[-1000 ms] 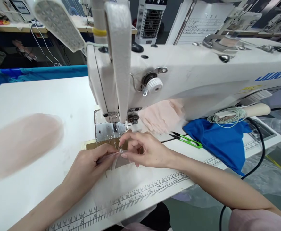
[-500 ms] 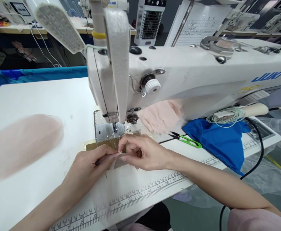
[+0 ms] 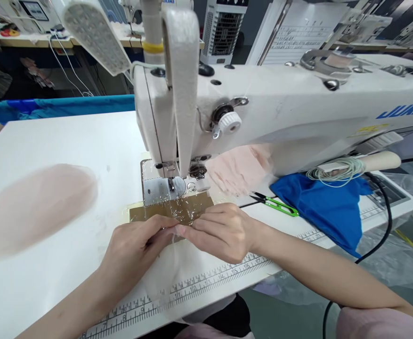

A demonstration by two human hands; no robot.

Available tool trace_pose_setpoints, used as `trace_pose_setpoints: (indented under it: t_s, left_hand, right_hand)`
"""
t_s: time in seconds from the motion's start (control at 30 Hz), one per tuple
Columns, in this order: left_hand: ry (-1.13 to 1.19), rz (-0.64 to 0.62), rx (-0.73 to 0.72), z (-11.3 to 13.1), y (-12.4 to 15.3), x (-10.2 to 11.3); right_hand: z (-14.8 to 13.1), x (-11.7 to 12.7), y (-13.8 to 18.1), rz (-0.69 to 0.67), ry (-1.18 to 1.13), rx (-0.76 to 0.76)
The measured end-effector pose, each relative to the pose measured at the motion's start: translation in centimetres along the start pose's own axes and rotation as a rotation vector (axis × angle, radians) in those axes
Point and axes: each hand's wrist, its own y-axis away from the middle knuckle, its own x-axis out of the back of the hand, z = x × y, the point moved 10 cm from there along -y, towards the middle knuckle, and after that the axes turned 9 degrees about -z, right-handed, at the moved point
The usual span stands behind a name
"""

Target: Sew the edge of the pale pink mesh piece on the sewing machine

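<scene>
In front of the sewing machine's needle plate (image 3: 157, 188), my left hand (image 3: 139, 249) pinches a thin, sheer pale fabric (image 3: 169, 263) between thumb and fingers. My right hand (image 3: 223, 233) is closed with its thumb and fingertips on the edge of the same fabric, touching the left fingertips. The fabric hangs from the fingers over the table's front edge and is nearly see-through. Behind the hands lies a brown taped plate (image 3: 188, 207), below the white sewing machine head (image 3: 171, 122). My right fingers hide part of the fabric edge.
A sheer pink fabric piece (image 3: 47, 202) lies on the table at left. Pink pieces (image 3: 239, 169) are stacked under the machine arm. Green thread snips (image 3: 280, 205), blue cloth (image 3: 319, 207) and a coiled cord (image 3: 336, 170) lie at right. A printed ruler (image 3: 192, 287) runs along the front edge.
My right hand has turned over, knuckles up, and its fingers have folded in at the fabric edge. My left hand keeps its pinch. The view has shifted slightly.
</scene>
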Motion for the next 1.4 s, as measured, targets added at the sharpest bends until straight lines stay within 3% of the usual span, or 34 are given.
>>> trace_pose_setpoints:
  t_s: [0.07,0.13,0.27,0.37,0.6,0.77,0.9,1.03,1.4]
  left_hand:
    - [0.039,-0.013,0.042,-0.3,0.0,-0.1]
    - [0.115,-0.092,0.113,-1.0,-0.1,-0.8]
    - [0.094,-0.212,0.235,-2.7,-0.1,-2.4]
    - [-0.19,-0.142,0.192,-2.8,-0.3,-2.0]
    - [-0.624,0.082,-0.142,1.5,0.2,-1.0]
    - [-0.775,0.054,-0.25,3.6,1.1,-2.3]
    - [-0.754,-0.006,-0.229,3.1,0.9,-3.1]
    - [-0.727,-0.005,-0.218,2.1,0.1,-2.9]
    - [-0.686,-0.121,-0.102,0.6,-0.7,-3.1]
  right_hand:
    - [0.2,0.3,-0.1,-0.009,-0.05,-0.015]
    - [1.9,-0.2,-0.3,-0.061,-0.262,-0.154]
    - [5.3,-4.8,0.7,-0.337,-0.713,-0.549]
    - [6.1,-7.1,1.5,-0.475,-0.668,-0.687]
    - [7.0,-8.3,2.2,-0.501,-0.491,-0.794]
    - [7.3,-8.7,2.4,-0.543,-0.436,-0.781]
    - [7.3,-7.9,2.4,-0.558,-0.164,-0.691]
    - [5.7,-6.0,1.6,-0.464,0.089,-0.507]
    - [6.1,-7.3,2.3,-0.613,0.089,-0.559]
